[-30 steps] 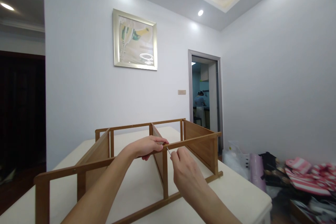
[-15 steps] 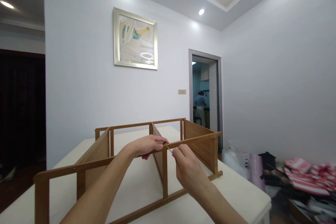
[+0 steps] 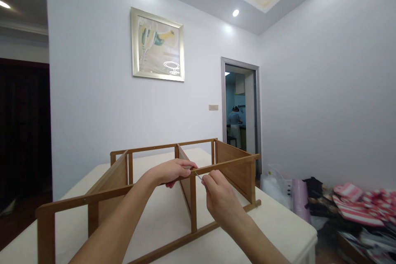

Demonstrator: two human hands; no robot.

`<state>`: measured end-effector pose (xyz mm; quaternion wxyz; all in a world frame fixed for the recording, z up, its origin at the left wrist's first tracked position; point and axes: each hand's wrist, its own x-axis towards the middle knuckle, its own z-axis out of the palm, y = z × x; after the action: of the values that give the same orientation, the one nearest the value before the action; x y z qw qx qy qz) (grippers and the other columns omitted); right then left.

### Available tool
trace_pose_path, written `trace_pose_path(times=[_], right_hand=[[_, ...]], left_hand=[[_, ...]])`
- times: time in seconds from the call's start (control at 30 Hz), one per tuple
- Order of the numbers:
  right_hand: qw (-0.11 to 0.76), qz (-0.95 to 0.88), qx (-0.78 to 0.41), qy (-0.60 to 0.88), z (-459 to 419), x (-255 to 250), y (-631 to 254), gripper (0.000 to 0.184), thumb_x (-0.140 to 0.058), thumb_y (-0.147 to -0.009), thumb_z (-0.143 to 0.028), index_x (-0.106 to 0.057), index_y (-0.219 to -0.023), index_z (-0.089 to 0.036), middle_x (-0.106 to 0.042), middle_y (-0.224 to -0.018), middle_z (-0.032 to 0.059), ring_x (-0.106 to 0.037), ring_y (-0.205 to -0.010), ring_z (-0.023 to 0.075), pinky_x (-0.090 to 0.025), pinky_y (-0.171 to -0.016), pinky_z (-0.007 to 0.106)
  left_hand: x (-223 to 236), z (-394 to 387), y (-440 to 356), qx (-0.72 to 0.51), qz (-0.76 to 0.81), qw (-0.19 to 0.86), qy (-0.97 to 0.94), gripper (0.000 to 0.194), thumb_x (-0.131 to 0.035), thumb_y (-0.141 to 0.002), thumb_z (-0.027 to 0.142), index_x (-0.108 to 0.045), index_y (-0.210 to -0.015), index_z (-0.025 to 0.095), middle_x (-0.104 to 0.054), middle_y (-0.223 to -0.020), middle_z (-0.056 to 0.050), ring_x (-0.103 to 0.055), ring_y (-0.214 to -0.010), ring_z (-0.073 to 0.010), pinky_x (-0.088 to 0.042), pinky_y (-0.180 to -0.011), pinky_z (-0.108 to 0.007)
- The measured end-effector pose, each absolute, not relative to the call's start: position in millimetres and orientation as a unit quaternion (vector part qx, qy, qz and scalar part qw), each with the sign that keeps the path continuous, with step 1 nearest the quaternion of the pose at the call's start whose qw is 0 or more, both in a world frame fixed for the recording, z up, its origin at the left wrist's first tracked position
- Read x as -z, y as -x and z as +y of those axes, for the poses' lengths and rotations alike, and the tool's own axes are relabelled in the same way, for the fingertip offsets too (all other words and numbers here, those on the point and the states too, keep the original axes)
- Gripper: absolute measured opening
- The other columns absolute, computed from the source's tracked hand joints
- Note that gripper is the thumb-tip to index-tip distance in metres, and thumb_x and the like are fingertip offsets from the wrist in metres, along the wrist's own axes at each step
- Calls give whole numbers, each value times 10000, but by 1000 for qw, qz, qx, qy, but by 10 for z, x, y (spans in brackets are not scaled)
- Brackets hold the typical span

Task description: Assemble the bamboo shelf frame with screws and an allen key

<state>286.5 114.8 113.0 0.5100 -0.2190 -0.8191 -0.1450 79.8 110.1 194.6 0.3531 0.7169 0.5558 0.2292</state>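
Observation:
A brown wooden shelf frame (image 3: 173,245) lies on its side on a cream table. My left hand (image 3: 175,171) grips its upper near rail where the middle post meets it, thumb on the near side and fingers over the top. My right hand (image 3: 221,192) is closed around a thin metal tool (image 3: 199,176) that looks like a hex key; only its slim shaft shows. The tip meets the rail at that joint, close to my left fingertips. Any screw there is too small to make out.
The cream table (image 3: 278,231) reaches toward the right. On the floor beyond lie clear plastic wrapping, a purple roll (image 3: 300,199) and a pink-and-white striped pile (image 3: 355,204). Through the doorway (image 3: 222,103) a person (image 3: 235,126) stands at a counter.
The whole view has shifted slightly, so everything appears a little farther left. Both hands stay at the same joint, with the thin tool still held against the rail.

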Motion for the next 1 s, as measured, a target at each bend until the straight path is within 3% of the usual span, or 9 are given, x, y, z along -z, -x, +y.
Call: trace_pose_path(times=[0.3,0.47,0.67,0.87,1.0], right_hand=[[522,-817,79,234,1138,-1048,-2779,275,-414,-979,-102,-487,-736,-208,-542,-645,-18,-495,-559,120,-358,-553,237],[518,-802,167,245,1150,-1022,-2792,236,-416,-947,-68,-555,-802,-192,-578,-696,18,-525,-624,153,-368,-581,253],[503,-818,125,250,1146,-1059,-2813,227,-426,-925,-44,-556,-814,-193,-591,-683,5,-525,-596,142,-372,-568,242],[493,-803,175,285,1174,-1015,-2837,228,-414,-1011,-177,-528,-815,-205,-542,-600,-25,-477,-520,140,-294,-522,262],[513,-768,238,300,1145,-1014,-2851,299,-445,-1022,-266,-476,-730,-211,-525,-640,3,-471,-580,153,-293,-555,286]], left_hand=[[-1907,1141,-768,-228,566,352,-710,567,-561,-737,342,-582,-1297,262,-349,-625,76,-325,-460,-96,-346,-421,-242],[-1921,1130,-773,-225,569,348,-711,564,-562,-747,353,-584,-1304,265,-368,-629,73,-339,-463,-98,-351,-427,-242],[-1949,1096,-791,-217,568,349,-713,547,-559,-756,336,-594,-1299,273,-372,-629,72,-343,-460,-95,-351,-432,-242],[-1955,1093,-781,-227,565,361,-706,552,-581,-750,356,-601,-1293,259,-380,-626,69,-341,-471,-93,-346,-435,-236],[-1948,1106,-778,-222,576,352,-703,590,-584,-744,367,-578,-1323,254,-388,-623,72,-356,-451,-91,-356,-430,-238]])
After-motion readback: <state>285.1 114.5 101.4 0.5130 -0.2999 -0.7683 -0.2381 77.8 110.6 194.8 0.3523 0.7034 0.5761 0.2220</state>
